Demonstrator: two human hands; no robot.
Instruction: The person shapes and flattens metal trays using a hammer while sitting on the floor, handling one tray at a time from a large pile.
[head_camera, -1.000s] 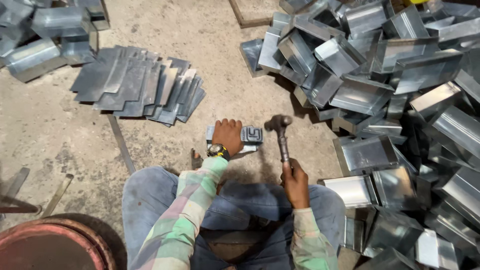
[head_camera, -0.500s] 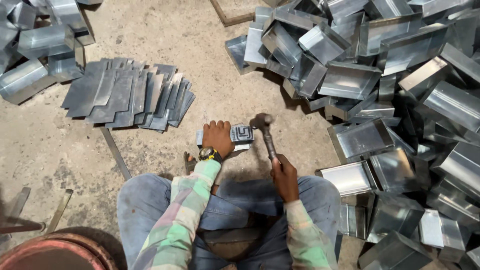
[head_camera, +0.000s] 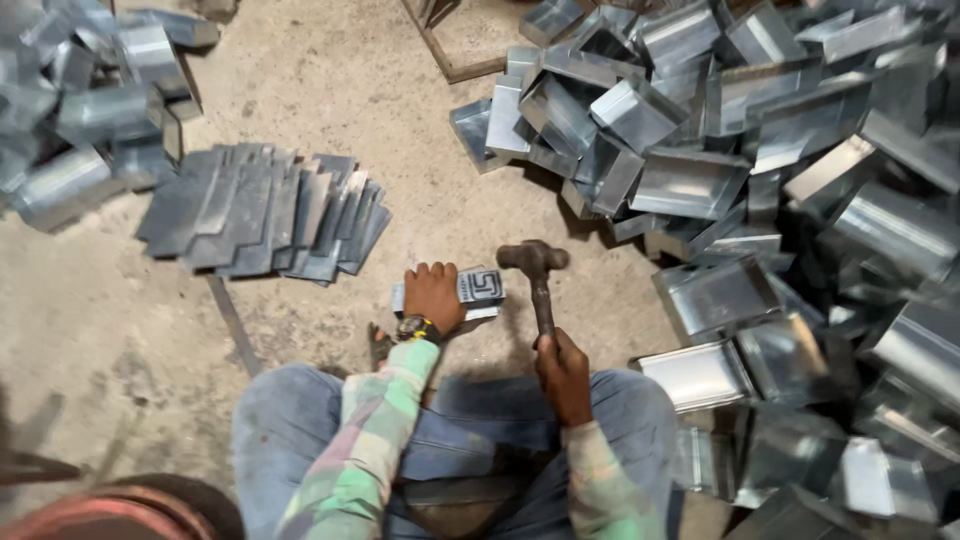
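Two hands share the work: the left hand (head_camera: 433, 295) presses down flat, pinning the small metal piece (head_camera: 478, 288) steady on the floor (head_camera: 300, 60), while right hand (head_camera: 563, 375) fingers clench the hammer (head_camera: 535, 262) poised just beside it

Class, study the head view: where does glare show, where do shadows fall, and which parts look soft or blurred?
Head view: glare flashes off the pile of folded metal boxes at right; the flat sheet stack looks dull grey; a shadow lies under the knees; the left hand on the metal piece and the right hand holding the hammer are fairly sharp; the bottom-left corner is dark and blurred.
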